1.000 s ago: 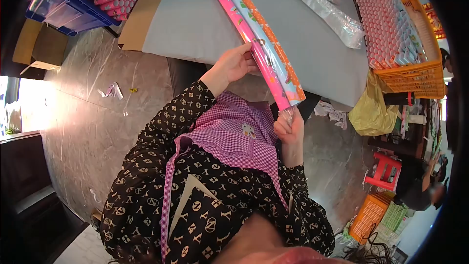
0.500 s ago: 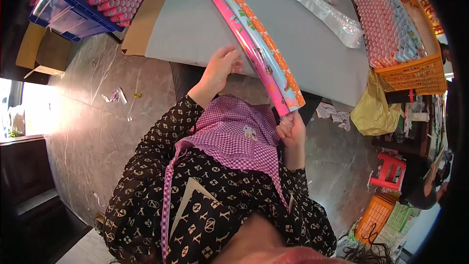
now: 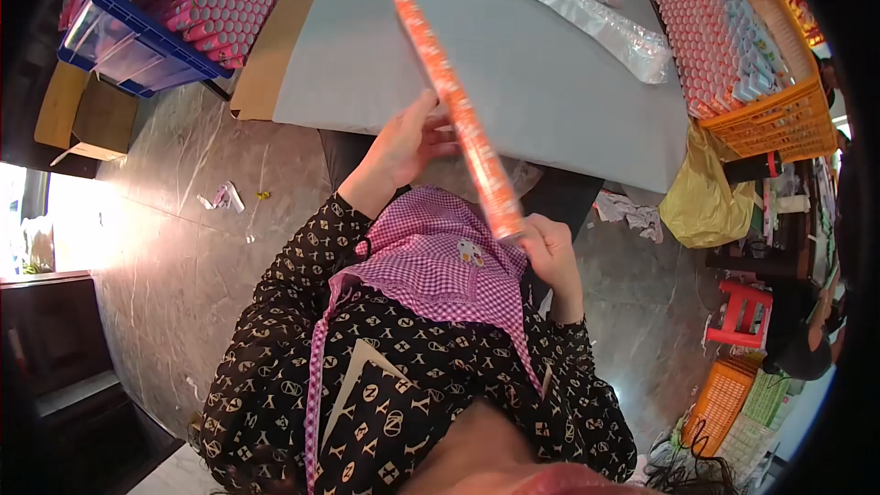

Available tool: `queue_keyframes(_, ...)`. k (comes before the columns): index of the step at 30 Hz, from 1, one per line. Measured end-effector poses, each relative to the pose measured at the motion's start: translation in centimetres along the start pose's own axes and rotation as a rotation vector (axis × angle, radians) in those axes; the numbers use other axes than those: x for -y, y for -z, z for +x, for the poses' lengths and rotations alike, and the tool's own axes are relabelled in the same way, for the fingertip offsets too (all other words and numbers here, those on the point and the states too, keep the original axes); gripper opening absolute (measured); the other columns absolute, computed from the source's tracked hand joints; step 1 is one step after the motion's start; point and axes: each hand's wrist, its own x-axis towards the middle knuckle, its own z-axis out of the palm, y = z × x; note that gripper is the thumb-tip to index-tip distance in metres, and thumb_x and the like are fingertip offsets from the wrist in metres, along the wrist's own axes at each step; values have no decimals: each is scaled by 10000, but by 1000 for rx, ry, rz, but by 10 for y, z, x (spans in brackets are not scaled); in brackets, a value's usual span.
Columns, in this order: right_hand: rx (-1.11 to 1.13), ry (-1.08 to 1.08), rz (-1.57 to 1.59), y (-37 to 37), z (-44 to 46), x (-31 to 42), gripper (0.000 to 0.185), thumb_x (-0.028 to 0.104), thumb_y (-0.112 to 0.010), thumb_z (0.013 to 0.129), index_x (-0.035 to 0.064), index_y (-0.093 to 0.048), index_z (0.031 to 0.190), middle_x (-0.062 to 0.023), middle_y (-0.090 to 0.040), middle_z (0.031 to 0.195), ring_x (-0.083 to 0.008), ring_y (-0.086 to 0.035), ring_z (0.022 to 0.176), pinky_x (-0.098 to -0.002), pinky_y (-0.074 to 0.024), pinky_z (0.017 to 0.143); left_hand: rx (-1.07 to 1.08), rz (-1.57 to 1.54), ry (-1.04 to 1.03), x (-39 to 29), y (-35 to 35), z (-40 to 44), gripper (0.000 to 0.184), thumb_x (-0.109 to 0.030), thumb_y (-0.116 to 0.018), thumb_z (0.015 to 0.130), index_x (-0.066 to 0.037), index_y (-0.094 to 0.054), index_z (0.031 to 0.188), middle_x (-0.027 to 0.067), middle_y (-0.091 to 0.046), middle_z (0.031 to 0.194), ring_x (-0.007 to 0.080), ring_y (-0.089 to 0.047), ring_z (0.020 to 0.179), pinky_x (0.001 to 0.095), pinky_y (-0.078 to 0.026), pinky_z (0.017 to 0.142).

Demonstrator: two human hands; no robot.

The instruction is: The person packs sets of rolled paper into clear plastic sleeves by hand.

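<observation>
A long pack of patterned paper rolls (image 3: 456, 101) slants over the near edge of the table, its orange side facing up and slightly blurred. My right hand (image 3: 548, 252) is closed at the near end of the pack, where the clear plastic wrap was visible a moment ago. Beside the pack's middle, my left hand (image 3: 408, 142) is cupped, with the thumb and fingers apart. The thumb is close against the pack; whether it touches I cannot tell. The pink and light blue rolls are hidden from this angle.
Clear plastic sleeves (image 3: 587, 14) lie on the grey table (image 3: 330, 64). A blue crate (image 3: 147, 32) of pink rolls stands left, an orange basket (image 3: 779, 124) of rolls right. A yellow bag (image 3: 710, 197) hangs below it. A red stool (image 3: 741, 313) and another person (image 3: 807, 339) are farther right.
The pack has turned from its broad, multicoloured face to a narrow orange side. My left hand has moved slightly toward it. My right hand stays at the near end.
</observation>
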Motion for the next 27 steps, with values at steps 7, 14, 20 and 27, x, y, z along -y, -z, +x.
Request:
queue_keyframes(7, 234, 41, -315, -9, 12, -1, 146, 122, -588, 878, -17, -597, 837, -117, -546, 672, -186, -526, 586, -284, -424, 563, -118, -252, 11, 14, 15, 9, 390, -358, -448, 978, -44, -494, 1205, 84, -592, 1096, 215, -585, 1011, 417, -488, 890)
queue_keyframes(14, 151, 3, -447, -4, 21, -16, 134, 118, -601, 863, -15, -601, 879, -144, -568, 708, -207, -555, 610, -290, -439, 590, -85, -21, -72, 26, 43, 18, 388, -268, -472, 965, -28, -460, 1269, 81, -603, 1103, 205, -588, 1002, 359, -469, 895)
queue_keyframes(20, 94, -31, -468, 8, 31, -23, 127, 103, -600, 851, -20, -576, 830, -156, -541, 675, -213, -534, 583, -309, -420, 561, -443, 394, -347, 23, 31, 16, 446, -225, -498, 951, 7, -413, 1323, 116, -524, 1236, 208, -527, 1106, 332, -430, 929)
queue_keyframes(27, 45, 35, -541, 18, 47, -25, 156, 118, -601, 847, -22, -557, 792, -167, -519, 664, -256, -527, 574, -331, -401, 540, -161, 1381, -913, 18, 23, 47, 468, -219, -596, 854, 7, -473, 1245, 235, -421, 1339, 391, -407, 1237, 462, -354, 996)
